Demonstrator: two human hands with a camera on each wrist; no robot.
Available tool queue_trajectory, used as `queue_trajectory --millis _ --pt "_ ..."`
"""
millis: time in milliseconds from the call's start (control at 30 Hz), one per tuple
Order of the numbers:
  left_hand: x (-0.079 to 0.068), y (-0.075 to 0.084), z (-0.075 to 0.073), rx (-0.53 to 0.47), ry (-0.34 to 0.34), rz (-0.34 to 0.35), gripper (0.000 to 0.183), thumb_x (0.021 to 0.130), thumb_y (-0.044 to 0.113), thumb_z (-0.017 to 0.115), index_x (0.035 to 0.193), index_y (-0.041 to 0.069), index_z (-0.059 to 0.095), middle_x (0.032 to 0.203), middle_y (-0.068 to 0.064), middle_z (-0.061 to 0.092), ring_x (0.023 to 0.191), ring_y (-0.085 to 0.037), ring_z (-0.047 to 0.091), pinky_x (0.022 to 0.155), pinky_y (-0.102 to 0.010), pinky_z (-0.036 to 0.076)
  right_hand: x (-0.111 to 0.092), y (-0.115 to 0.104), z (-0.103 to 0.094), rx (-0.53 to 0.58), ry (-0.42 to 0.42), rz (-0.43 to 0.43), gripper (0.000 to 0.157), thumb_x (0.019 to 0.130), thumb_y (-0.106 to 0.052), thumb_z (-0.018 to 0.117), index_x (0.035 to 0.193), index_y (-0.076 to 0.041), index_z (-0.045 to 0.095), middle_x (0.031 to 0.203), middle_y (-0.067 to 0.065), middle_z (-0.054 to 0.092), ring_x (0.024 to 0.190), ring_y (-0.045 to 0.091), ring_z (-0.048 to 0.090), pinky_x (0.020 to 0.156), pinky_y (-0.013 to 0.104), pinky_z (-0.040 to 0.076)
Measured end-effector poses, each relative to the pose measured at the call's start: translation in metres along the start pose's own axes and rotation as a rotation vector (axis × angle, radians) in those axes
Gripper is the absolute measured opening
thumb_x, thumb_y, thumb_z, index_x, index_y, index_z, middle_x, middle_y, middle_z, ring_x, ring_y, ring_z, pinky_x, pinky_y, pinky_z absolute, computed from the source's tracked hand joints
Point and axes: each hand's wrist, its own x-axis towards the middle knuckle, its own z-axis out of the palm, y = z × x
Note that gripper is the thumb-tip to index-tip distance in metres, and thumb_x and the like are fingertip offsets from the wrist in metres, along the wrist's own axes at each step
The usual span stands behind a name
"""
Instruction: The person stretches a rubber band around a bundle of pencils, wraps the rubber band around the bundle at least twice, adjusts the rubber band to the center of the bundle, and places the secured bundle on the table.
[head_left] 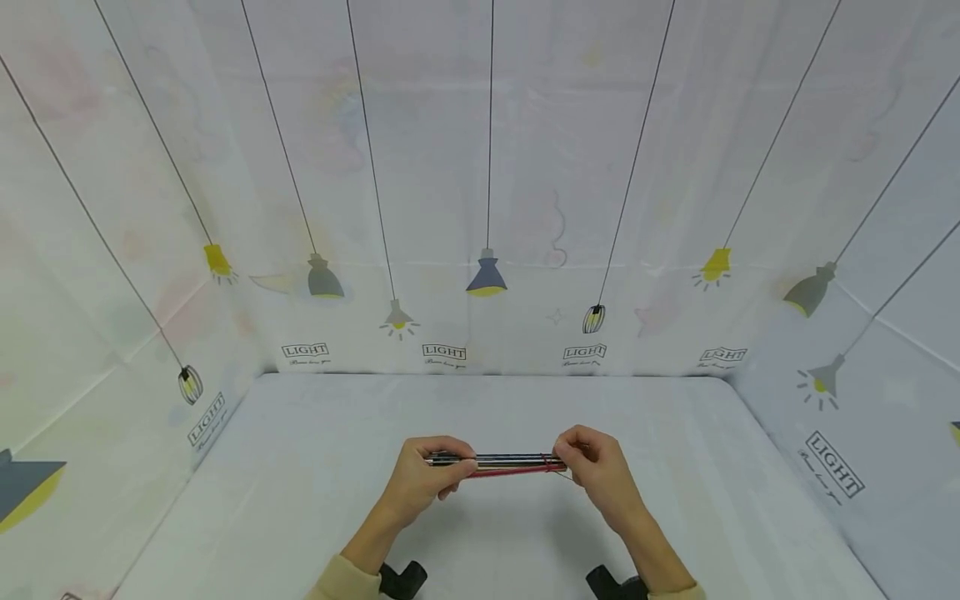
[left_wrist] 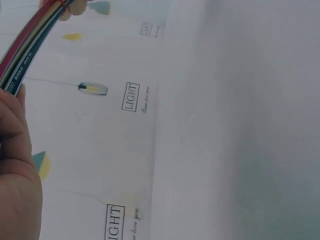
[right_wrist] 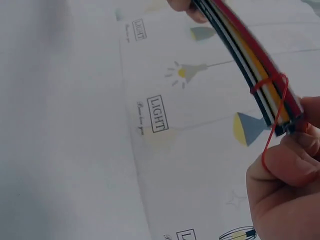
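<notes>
Between both hands, above the white table, a bundle of pencils [head_left: 513, 460] lies level from left to right. Its pencils are red, yellow and dark with pale stripes, and small print shows on a dark one in the left wrist view. My left hand [head_left: 426, 477] grips the bundle's left end between thumb and fingers. Around the right end runs a thin red rubber band [right_wrist: 268, 82], with a loop of it drawn out past the pencil ends. My right hand [head_left: 600, 472] pinches that loop at the right end; part of the band is hidden by the fingers.
Under the hands spreads a white table [head_left: 337, 417]. A pale curtain [head_left: 450, 167] printed with hanging lamps and the word LIGHT rises behind it and on both sides. Black camera mounts [head_left: 405, 579] sit at the wrists.
</notes>
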Motion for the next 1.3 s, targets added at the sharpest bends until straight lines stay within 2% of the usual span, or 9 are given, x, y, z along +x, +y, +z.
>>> queue_trajectory --millis 67,133,333,467,667,933,1100,1200,1300 --pt "0.000 0.001 0.000 -0.017 -0.010 -0.007 0.017 0.086 0.007 0.081 0.095 -0.005 0.073 0.072 -0.005 0.065 0.051 -0.011 0.050 0.046 -0.021 0.040 0.004 0.003 -0.005 0.094 -0.071 0.006 0.015 0.102 -0.006 0.059 0.090 0.003 0.062 0.068 -0.001 0.047 0.055 0.007 0.037 0.049 0.025 0.033" --pt "0.000 0.002 0.001 -0.033 -0.012 -0.013 0.018 0.086 0.008 0.081 0.096 -0.006 0.073 0.073 -0.005 0.065 0.051 -0.011 0.050 0.045 -0.021 0.040 0.008 0.007 -0.008 0.279 -0.163 0.038 0.016 0.103 -0.006 0.053 0.090 0.000 0.062 0.069 -0.003 0.050 0.056 0.008 0.037 0.050 0.023 0.032" --pt "0.002 0.002 0.007 -0.082 -0.006 -0.018 0.018 0.086 0.007 0.081 0.097 -0.006 0.073 0.075 -0.007 0.067 0.051 -0.011 0.050 0.046 -0.021 0.040 0.014 0.029 0.002 1.077 -0.536 0.201 0.043 0.106 -0.002 0.021 0.100 -0.005 0.063 0.087 -0.002 0.059 0.067 0.008 0.042 0.061 0.018 0.039" --pt "0.000 0.001 0.008 -0.094 0.017 -0.037 0.016 0.086 0.005 0.080 0.096 -0.005 0.074 0.079 -0.007 0.067 0.051 -0.011 0.051 0.045 -0.021 0.040 0.013 0.042 0.011 1.283 -0.650 0.227 0.045 0.105 -0.003 0.017 0.110 -0.004 0.062 0.099 0.001 0.061 0.079 0.009 0.051 0.075 0.019 0.047" --pt "0.000 0.001 0.005 -0.047 0.010 -0.026 0.019 0.085 0.006 0.082 0.096 -0.007 0.073 0.076 -0.007 0.067 0.051 -0.011 0.050 0.045 -0.021 0.041 0.009 0.044 0.012 1.184 -0.509 0.237 0.047 0.110 -0.004 0.017 0.104 -0.005 0.063 0.102 0.002 0.060 0.091 0.011 0.058 0.083 0.022 0.050" --pt "-0.003 -0.001 0.000 -0.017 -0.012 -0.045 0.020 0.087 0.010 0.081 0.098 -0.005 0.074 0.075 -0.006 0.067 0.052 -0.012 0.052 0.047 -0.022 0.043 0.006 0.044 0.005 0.698 -0.269 0.280 0.023 0.108 -0.007 0.046 0.097 -0.010 0.066 0.095 -0.001 0.063 0.089 0.015 0.061 0.083 0.029 0.052" --pt "-0.004 -0.001 -0.002 -0.006 -0.006 -0.050 0.021 0.086 0.012 0.082 0.098 -0.003 0.074 0.071 -0.005 0.065 0.052 -0.012 0.052 0.047 -0.022 0.044 0.003 0.039 -0.003 0.501 -0.172 0.289 0.016 0.107 -0.015 0.053 0.101 -0.010 0.067 0.096 0.004 0.064 0.084 0.018 0.065 0.081 0.032 0.056" --pt "-0.005 -0.002 -0.004 0.004 0.002 -0.055 0.021 0.086 0.012 0.082 0.099 -0.003 0.074 0.069 -0.006 0.065 0.052 -0.012 0.052 0.046 -0.022 0.043 0.002 0.031 -0.009 0.442 -0.153 0.263 0.019 0.107 -0.019 0.053 0.107 -0.006 0.067 0.099 0.006 0.067 0.087 0.020 0.067 0.080 0.036 0.058" --pt "-0.005 -0.003 -0.005 0.002 0.009 -0.059 0.024 0.087 0.012 0.082 0.100 -0.006 0.072 0.069 -0.007 0.064 0.052 -0.012 0.051 0.047 -0.022 0.043 -0.001 0.024 -0.013 0.366 -0.216 0.192 0.021 0.107 -0.013 0.053 0.118 0.003 0.061 0.106 0.010 0.067 0.092 0.025 0.068 0.081 0.040 0.059"
